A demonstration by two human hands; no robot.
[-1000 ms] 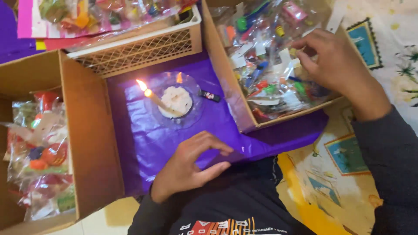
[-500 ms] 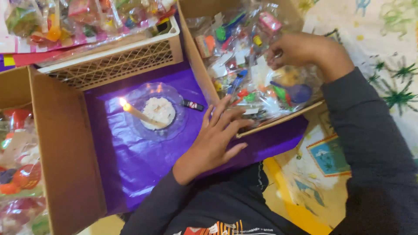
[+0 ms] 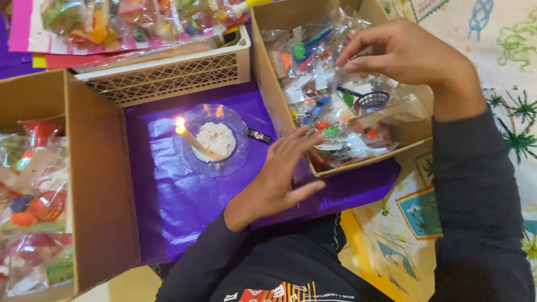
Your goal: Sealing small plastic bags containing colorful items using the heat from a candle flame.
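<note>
My left hand (image 3: 277, 179) had slid off the purple sheet (image 3: 168, 207) toward the near-left corner of the right cardboard box (image 3: 268, 72), fingers spread flat, gripping nothing, tips at the box wall. My right hand (image 3: 408, 56) had lifted over the box's far side, fingers pinched on the top of a clear toy packet (image 3: 358, 106) that still sat in the box among the rest. Lit candle (image 3: 193, 140) on its clear dish (image 3: 210, 140) stayed mid-sheet, close to my left fingers.
</note>
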